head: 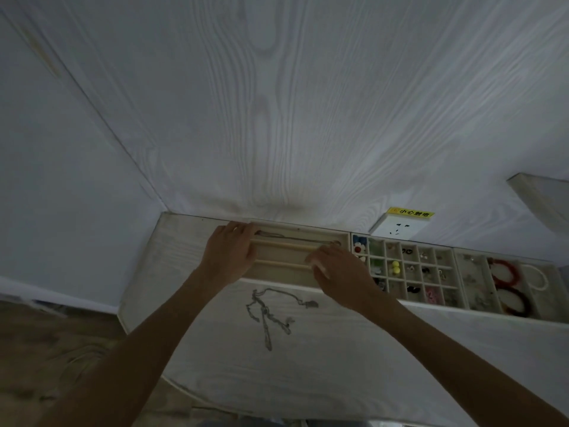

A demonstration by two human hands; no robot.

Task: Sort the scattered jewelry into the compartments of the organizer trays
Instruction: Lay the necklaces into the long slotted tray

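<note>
While both hands (pixel 229 252) (pixel 341 274) lie spread on slotted tray (pixel 277 268), three trays, tangled chains (pixel 271 312) loose.

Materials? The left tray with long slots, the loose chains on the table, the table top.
Left tray: looks like beige velvet or flocked lining, matte, no glare; pale wood-like divider rods. Chains: probably metal, dull grey thin links; dim light hides any shine. Table: whitewashed wood or wood-print laminate, with faint grain lines showing.

Necklaces (pixel 271 312) before trays (pixel 403 304), on table (pixel 308 374)
</note>
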